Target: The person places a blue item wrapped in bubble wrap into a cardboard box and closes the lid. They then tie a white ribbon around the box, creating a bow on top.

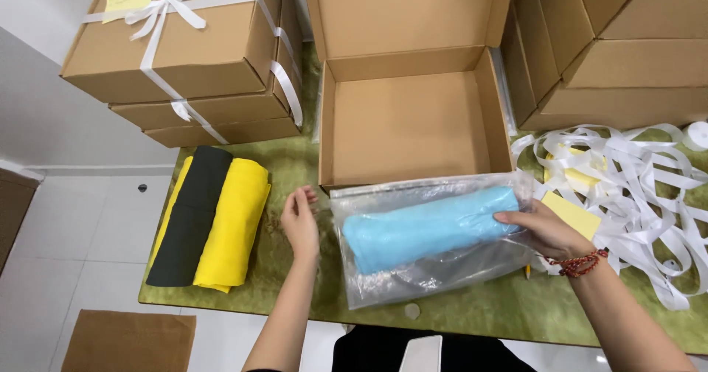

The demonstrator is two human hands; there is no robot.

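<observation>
While the right hand [542, 228] pinched the right end of a clear plastic bag [435, 269], its fingers closed on the film over a rolled light-blue cloth [431, 228] inside, the left hand [300, 224] stood open and empty just left of the bag, palm turned toward it and touching nothing. The bag lay on the green table cover [295, 283], near the person and just in front of an open cardboard box [409, 121] whose lid leaned up at the far side.

Handling such a bag well seemed to call for support at both ends: the film looked thin, slick and crinkled, so a one-sided hold would likely let the soft roll slide or sag. Keeping the cloth rolled tight and the bag's open edge flat would probably help it sit squarely.

The box was plain brown corrugated board, stiff and square-cornered, and empty inside. To the left lay a folded yellow cloth [236, 224] beside a black cloth [193, 217], both matte and soft. Far left stood a stack of closed boxes [192, 55] tied with white ribbon [158, 11]. To the right, loose white ribbon [634, 188] sprawled in glossy loops over yellow paper notes [571, 213].
</observation>
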